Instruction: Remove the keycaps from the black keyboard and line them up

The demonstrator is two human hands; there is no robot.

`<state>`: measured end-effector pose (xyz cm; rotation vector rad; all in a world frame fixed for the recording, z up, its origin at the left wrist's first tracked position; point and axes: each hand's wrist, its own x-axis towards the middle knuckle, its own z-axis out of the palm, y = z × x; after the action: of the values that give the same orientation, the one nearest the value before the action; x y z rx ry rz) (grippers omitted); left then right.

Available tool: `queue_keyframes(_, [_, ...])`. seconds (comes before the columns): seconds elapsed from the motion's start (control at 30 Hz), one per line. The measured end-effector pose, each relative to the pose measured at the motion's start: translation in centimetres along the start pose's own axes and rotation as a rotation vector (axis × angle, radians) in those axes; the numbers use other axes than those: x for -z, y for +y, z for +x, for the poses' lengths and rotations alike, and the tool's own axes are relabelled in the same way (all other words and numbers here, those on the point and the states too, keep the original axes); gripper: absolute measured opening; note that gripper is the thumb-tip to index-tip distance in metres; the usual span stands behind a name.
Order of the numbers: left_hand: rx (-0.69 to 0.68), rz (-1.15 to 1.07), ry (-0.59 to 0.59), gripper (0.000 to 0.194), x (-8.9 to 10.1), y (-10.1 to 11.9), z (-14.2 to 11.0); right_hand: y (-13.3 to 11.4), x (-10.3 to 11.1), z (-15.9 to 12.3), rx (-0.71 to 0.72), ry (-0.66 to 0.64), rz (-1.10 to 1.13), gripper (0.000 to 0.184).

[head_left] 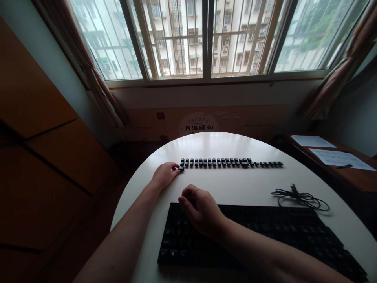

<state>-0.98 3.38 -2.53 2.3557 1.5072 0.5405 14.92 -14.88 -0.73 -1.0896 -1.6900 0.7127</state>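
Note:
My left hand (165,173) reaches to the left end of two rows of black keycaps (218,162). Its fingertips pinch a keycap (181,168) set just in front of the rows. Over the upper left of a black keyboard (176,243), my right hand (202,204) is closed in a loose fist. Thin wire shows between its fingers, seemingly part of a wire keycap puller (195,190); the rest is hidden in the palm. Forearm and hand cover part of the keyboard, whose top rows look dark and hard to make out.
A coiled black cable (303,198) lies behind the keyboard at the right of the round white table (141,220). Papers (338,157) and a pen (344,166) rest on a brown surface farther right. A long printed box (235,122) stands beneath the window.

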Motion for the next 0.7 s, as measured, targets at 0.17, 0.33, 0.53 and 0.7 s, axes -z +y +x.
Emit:
queue_keyframes(0.17, [0.023, 0.004, -0.008, 0.025, 0.0, 0.0, 0.0, 0.3, 0.0, 0.1, -0.023, 0.0, 0.022, 0.017])
queue_keyframes(0.33, [0.035, 0.002, -0.019, 0.026, 0.1, 0.2, 0.0, 0.5, -0.1, 0.1, -0.048, 0.024, 0.026, 0.015])
queue_keyframes(0.53, [0.023, -0.027, -0.034, 0.027, 0.3, 0.2, -0.2, 0.5, 0.0, 0.1, -0.041, 0.045, 0.049, 0.016])
queue_keyframes(0.7, [0.003, -0.085, -0.049, 0.035, 1.0, 0.1, -0.5, 1.1, 0.3, 0.2, -0.046, 0.081, 0.175, 0.018])
